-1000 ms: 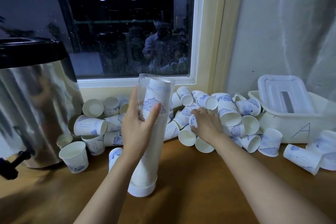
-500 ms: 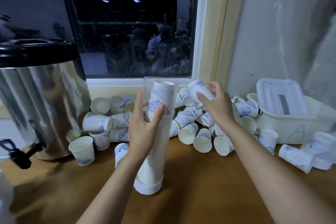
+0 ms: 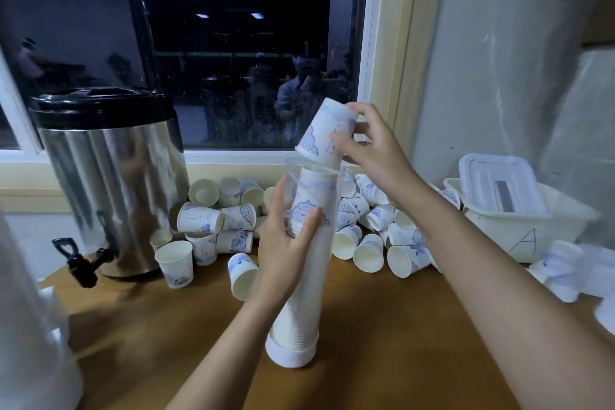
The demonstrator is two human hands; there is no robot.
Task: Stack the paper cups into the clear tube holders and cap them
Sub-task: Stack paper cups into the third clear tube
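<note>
Our right hand [image 3: 376,150] has lifted 1 paper cup [image 3: 324,133] from the loose pile [image 3: 366,243] and now pinches it, inverted, just above the clear tube [image 3: 304,293]. Our left hand [image 3: 286,243] grips the tube upright on the table [image 3: 382,343]. The stack nearly reaches the mouth, so we judge capping is near.

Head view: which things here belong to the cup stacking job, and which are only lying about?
Job: clear tube, gripped by the left hand; paper cup, held mouth down at the tube's top by the right hand; loose cups on the table; white base cap on the tube.
Lying about: steel urn; white bin marked A; its lid.
</note>
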